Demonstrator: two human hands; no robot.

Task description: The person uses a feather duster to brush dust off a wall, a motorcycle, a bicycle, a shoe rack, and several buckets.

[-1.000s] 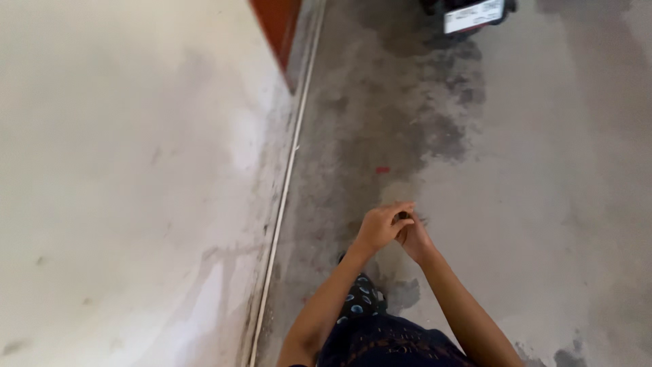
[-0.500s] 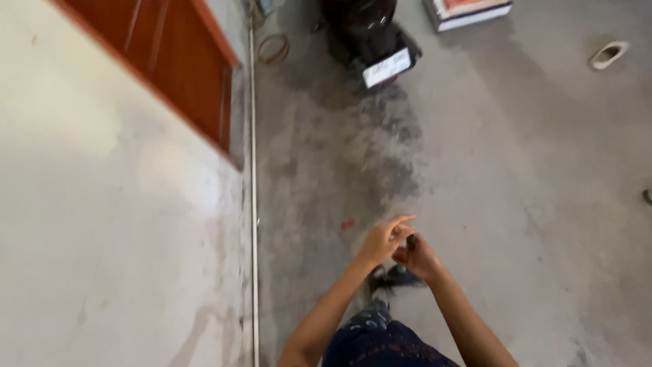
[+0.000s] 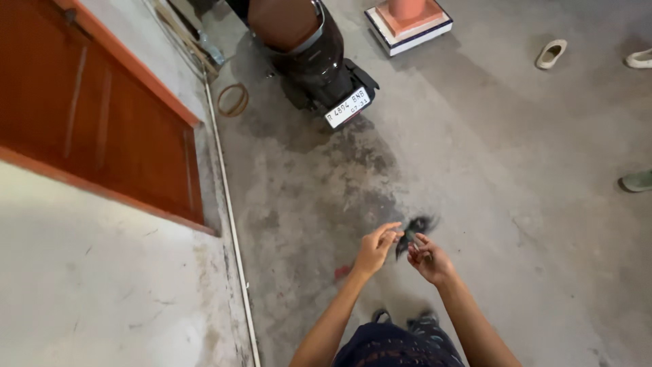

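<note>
the grey concrete floor [image 3: 516,204] fills most of the view, stained darker in a patch that runs back toward a parked scooter [image 3: 305,47], which stands at the top with its rear end and white plate turned this way, out of the walking line and close to the wall [image 3: 88,285]. that pale wall runs down the left side, with a red-brown wooden door [image 3: 95,129] set in it and a thin white pipe [image 3: 227,204] lying along its foot, tucked where floor meets wall. a square plinth with a terracotta block [image 3: 407,20] sits just right of the scooter, and a loose ring [image 3: 233,99] lies flat on the floor by the pipe. pale shoes [image 3: 551,53] lie well apart on the right, as if slipped off there. low in the middle the person's two arms reach forward and meet over the floor. the left hand [image 3: 375,248] is partly open, fingers [image 3: 387,230] stretched toward the other hand, tips just beside a small dark tuft-like thing [image 3: 414,228]. the right hand [image 3: 429,259] is pinched on the lower end of that dark thing, holding it up between the hands, clear of the floor; it is too blurred to say what it is. a small red scrap [image 3: 342,272] lies on the floor below the left wrist.
</note>
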